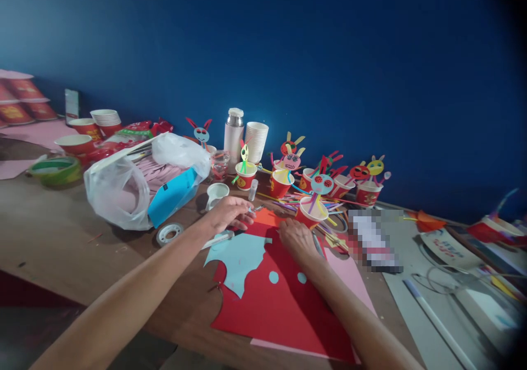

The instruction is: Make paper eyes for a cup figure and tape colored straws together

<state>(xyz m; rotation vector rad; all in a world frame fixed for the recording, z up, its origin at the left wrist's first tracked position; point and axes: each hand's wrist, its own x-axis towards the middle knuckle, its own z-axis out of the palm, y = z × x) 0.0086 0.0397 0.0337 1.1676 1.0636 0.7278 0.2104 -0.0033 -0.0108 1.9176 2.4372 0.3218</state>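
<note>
Basically, in the head view, the L hand (234,212) was held by the L end of the orange paper (269,217), fingers curled inward, w/ a pale speck near the tips; whether anything was gripped couldn't be told. The R hand (297,241) was set over the upper part of the red sheet (284,309), fingers bent, prob. so the paper was kept from sliding; anything pinched underneath was hidden. The light blue sheet (242,257), cut in curves, was laid on the red sheet's L part, between the forearms, presumably for easy reach. A pink sheet (349,276) was partly covered by the red one, all on the brown surface (123,254). Paper faces (322,183) were propped up in red cups (308,216), apparently used as stands. Loose pcs were gathered in a plastic bag (119,200), prob. for tidiness.

Qty: 1 red sheet, 1 light blue sheet, 2 blue dots (274,277) on the red, 1 tape roll (169,234), 1 white mug (217,194), 1 clear tube (253,190), 1 flask (234,139). At least 7 faces were counted; stacked white cups (256,142) couldn't be counted reliably.
</note>
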